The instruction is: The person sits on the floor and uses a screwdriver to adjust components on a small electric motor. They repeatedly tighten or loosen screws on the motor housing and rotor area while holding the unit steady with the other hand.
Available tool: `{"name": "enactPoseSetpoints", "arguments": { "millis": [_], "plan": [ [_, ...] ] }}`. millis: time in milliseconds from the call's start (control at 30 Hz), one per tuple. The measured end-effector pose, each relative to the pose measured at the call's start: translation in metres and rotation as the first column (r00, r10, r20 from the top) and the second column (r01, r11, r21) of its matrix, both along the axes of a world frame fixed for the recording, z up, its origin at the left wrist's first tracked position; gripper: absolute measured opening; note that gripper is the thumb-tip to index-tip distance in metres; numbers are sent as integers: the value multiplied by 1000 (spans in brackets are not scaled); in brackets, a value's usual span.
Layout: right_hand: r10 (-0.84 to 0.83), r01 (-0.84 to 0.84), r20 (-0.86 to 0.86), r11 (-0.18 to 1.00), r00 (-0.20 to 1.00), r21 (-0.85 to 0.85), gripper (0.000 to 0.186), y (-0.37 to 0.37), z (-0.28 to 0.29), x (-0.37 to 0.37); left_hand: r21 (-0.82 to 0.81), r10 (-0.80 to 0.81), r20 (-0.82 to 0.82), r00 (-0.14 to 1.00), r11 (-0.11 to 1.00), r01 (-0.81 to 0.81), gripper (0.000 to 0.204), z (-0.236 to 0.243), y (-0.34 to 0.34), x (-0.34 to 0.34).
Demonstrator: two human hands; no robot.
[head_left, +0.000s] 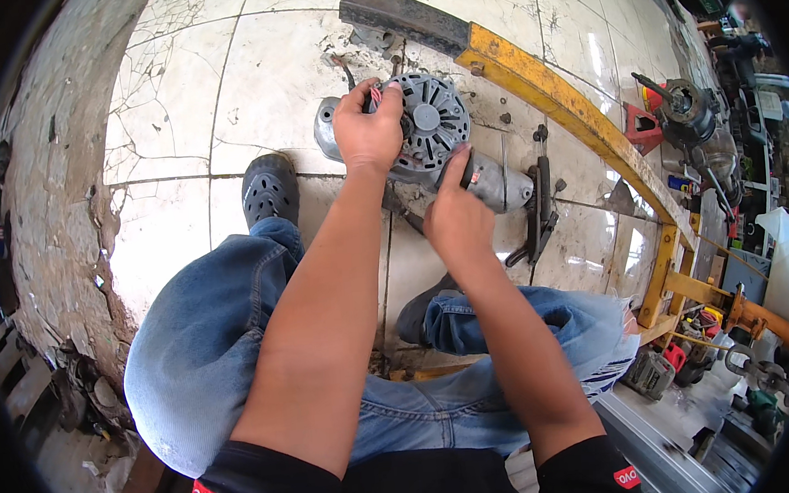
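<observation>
On the tiled floor in front of me lies a grey metal motor-like machine with a round, slotted cover (425,116). My left hand (369,130) is at the cover's left edge, with thumb and fingers closed around reddish wires (374,95). Against the lower right rim of the cover rests the outstretched index finger of my right hand (459,215); its other fingers are partly hidden. Just beside that finger, a black band with a small red mark sits at the grey cylindrical part (504,186). Another rounded metal part (326,129) shows left of my left hand.
A curved yellow-and-black metal beam (566,96) arches beyond the machine to a yellow frame (672,275). Black rod-like tools (541,201) lie to the right. Further right are a red stand (643,129), a metal assembly (682,107) and cluttered parts. My shoes flank the work.
</observation>
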State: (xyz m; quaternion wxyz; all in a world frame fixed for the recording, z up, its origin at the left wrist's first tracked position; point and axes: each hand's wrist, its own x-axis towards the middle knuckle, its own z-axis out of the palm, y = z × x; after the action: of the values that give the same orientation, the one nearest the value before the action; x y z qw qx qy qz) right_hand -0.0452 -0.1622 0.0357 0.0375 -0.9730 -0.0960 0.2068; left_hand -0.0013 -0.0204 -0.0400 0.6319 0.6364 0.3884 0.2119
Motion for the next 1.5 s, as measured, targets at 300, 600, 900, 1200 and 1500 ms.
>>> {"name": "enactPoseSetpoints", "arguments": {
  "millis": [300, 600, 900, 1200, 1500],
  "plan": [
    [-142, 143, -27, 989, 989, 30, 88, -37, 21, 32, -97, -83, 24, 996, 992, 85, 54, 4, 7, 2],
    [59, -58, -40, 998, 997, 26, 92, -2, -1, -14, -81, -65, 25, 998, 994, 66, 52, 3, 4, 3],
    [49, -48, -28, 999, 998, 18, 93, -5, -11, -15, -14, -60, 31, 998, 998, 60, 50, -12, 7, 2],
    [-13, 11, -134, 1000, 991, -15, 88, -3, -10, -11, -27, -68, 18, 998, 997, 69, 47, 1, -1, 0],
    [-55, 59, -136, 998, 989, 24, 88, 1, -1, -1, -8, -62, 61, 996, 998, 62, 43, -5, 2, -2]
  ]
}}
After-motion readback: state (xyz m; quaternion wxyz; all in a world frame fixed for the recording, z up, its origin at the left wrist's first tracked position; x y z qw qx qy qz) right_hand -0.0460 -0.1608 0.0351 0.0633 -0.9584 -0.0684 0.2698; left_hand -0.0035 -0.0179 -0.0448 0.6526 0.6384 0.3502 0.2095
